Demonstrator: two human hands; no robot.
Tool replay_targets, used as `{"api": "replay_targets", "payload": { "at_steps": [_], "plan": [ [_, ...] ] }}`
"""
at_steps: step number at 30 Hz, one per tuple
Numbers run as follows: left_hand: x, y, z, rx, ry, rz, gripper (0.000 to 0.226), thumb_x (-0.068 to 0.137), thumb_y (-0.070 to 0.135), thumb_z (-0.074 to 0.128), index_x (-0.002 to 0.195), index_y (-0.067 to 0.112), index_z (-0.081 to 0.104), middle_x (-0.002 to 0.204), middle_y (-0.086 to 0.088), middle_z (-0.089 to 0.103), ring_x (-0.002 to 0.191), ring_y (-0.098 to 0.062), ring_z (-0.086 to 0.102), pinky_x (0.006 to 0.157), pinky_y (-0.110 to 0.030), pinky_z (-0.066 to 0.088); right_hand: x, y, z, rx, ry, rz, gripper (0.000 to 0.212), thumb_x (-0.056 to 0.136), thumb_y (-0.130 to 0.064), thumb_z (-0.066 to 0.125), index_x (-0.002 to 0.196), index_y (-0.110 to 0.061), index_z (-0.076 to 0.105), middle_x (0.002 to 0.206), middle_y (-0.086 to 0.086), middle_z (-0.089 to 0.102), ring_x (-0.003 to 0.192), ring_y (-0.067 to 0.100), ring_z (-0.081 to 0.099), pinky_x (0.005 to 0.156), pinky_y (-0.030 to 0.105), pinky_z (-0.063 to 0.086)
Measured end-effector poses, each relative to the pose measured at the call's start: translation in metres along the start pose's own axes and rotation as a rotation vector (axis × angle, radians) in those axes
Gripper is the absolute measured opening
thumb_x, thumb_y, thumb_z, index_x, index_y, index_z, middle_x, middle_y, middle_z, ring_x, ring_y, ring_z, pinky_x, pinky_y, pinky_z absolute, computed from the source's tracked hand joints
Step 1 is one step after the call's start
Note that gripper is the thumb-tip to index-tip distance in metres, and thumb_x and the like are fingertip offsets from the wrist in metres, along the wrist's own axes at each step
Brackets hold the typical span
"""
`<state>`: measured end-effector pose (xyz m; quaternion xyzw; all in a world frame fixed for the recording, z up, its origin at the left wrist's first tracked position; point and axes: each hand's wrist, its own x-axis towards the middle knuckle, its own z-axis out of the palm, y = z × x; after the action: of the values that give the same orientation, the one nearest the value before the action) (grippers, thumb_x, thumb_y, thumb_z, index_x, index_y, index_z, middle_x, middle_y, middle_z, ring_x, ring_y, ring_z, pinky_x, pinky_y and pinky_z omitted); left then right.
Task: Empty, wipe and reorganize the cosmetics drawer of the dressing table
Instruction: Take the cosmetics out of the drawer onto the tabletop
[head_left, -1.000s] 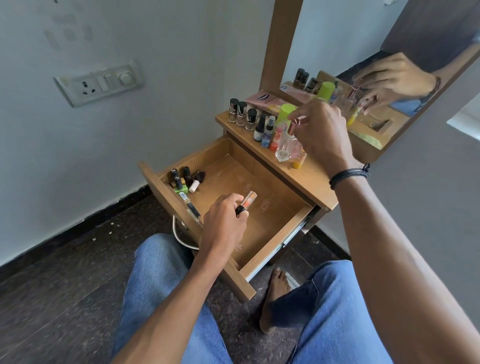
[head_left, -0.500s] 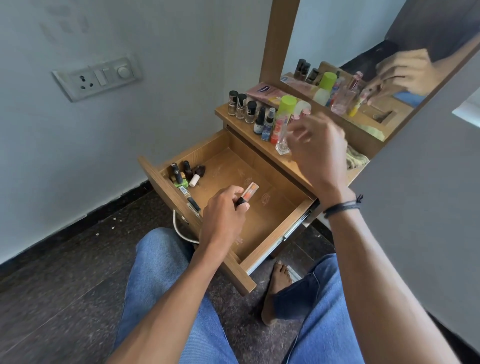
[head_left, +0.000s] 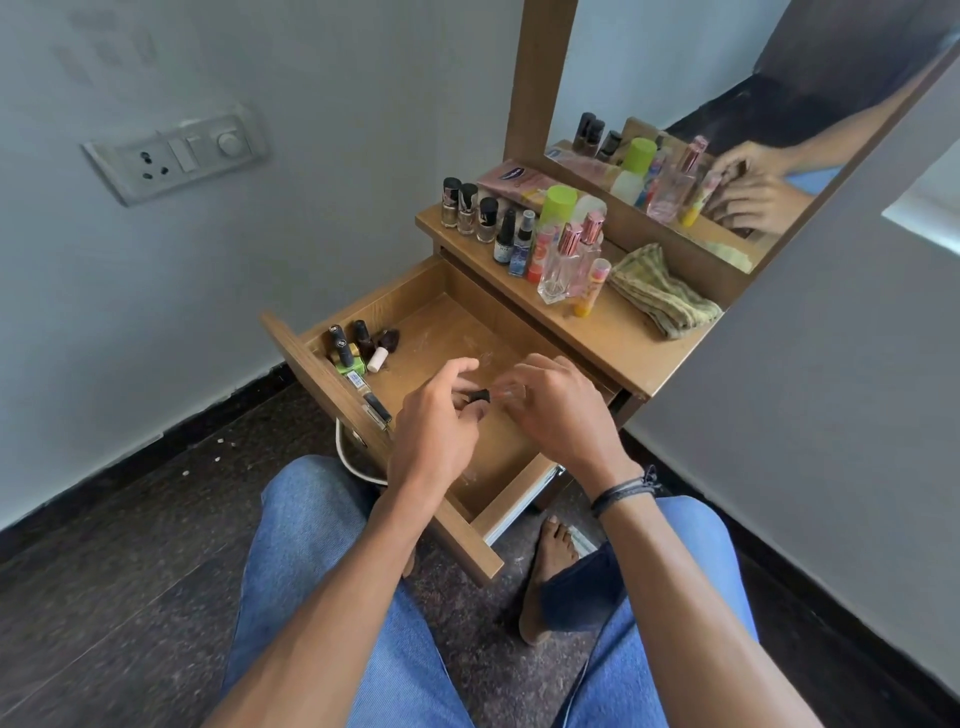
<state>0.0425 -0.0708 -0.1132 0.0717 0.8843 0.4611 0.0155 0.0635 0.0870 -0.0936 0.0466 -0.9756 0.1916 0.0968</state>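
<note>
Over the drawer (head_left: 322, 376), left hand (head_left: 436, 431) pinches the tube (head_left: 483, 396) by its cap, right hand (head_left: 561, 415) its clear body. Likely light, slick: hold both ends.

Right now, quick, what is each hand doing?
Left hand: pinches the black cap of the small tube.
Right hand: holds the tube's other end.
</note>
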Motion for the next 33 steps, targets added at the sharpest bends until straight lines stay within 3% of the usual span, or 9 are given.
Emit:
{"api": "replay_targets", "payload": {
  "at_steps": [5,10,15,19,25,33],
  "plan": [
    [0.002,0.002,-0.003,-0.052,0.033,0.013,0.051,0.094,0.019,0.069,0.141,0.028,0.050,0.134,0.012,0.059,0.093,-0.004,0.066,0.073,-0.026,0.058,-0.002,0.018,-0.004,0.235,0.288,0.157,0.014,0.088,-0.022,0.078,0.101,-0.026,0.077,0.097,-0.010,0.060,0.084,0.014,0.055,0.073,0.027,0.048],
    [0.002,-0.001,0.000,0.020,0.007,-0.005,0.037,0.097,0.018,0.063,0.132,0.030,0.056,0.127,0.014,0.062,0.091,-0.002,0.064,0.062,-0.017,0.046,0.008,0.037,-0.020,0.433,0.518,0.377,0.012,0.087,-0.024,0.080,0.098,-0.023,0.073,0.095,-0.009,0.070,0.079,0.004,0.066,0.069,0.029,0.059],
    [0.003,-0.002,0.001,0.068,-0.009,-0.010,0.027,0.096,0.019,0.065,0.120,0.030,0.062,0.114,0.017,0.063,0.083,0.008,0.060,0.058,-0.016,0.043,0.024,0.046,-0.023,0.465,0.511,0.497,0.021,0.084,-0.027,0.083,0.099,-0.014,0.077,0.091,-0.004,0.076,0.080,0.006,0.070,0.078,0.027,0.060],
    [0.004,-0.003,0.002,0.085,-0.018,-0.011,0.023,0.095,0.020,0.066,0.116,0.030,0.064,0.110,0.018,0.064,0.082,0.008,0.060,0.056,-0.015,0.042,0.035,0.045,-0.021,0.414,0.518,0.540,0.021,0.082,-0.033,0.084,0.094,-0.016,0.079,0.085,-0.007,0.075,0.072,-0.001,0.065,0.070,0.018,0.054],
    [0.003,-0.002,0.001,0.095,-0.025,-0.013,0.018,0.094,0.022,0.067,0.110,0.031,0.066,0.107,0.018,0.065,0.083,0.005,0.062,0.055,-0.014,0.042,0.039,0.043,-0.016,0.327,0.539,0.564,0.023,0.080,-0.037,0.084,0.092,-0.017,0.081,0.088,-0.003,0.070,0.076,0.013,0.063,0.064,0.019,0.043],
    [0.002,-0.001,0.000,0.094,-0.026,-0.010,0.014,0.094,0.021,0.067,0.103,0.031,0.067,0.107,0.017,0.066,0.083,0.003,0.063,0.056,-0.016,0.045,0.047,0.043,-0.015,0.305,0.541,0.600,0.026,0.078,-0.043,0.084,0.083,-0.018,0.079,0.086,-0.001,0.068,0.080,0.016,0.059,0.071,0.032,0.047]
  ]
}}
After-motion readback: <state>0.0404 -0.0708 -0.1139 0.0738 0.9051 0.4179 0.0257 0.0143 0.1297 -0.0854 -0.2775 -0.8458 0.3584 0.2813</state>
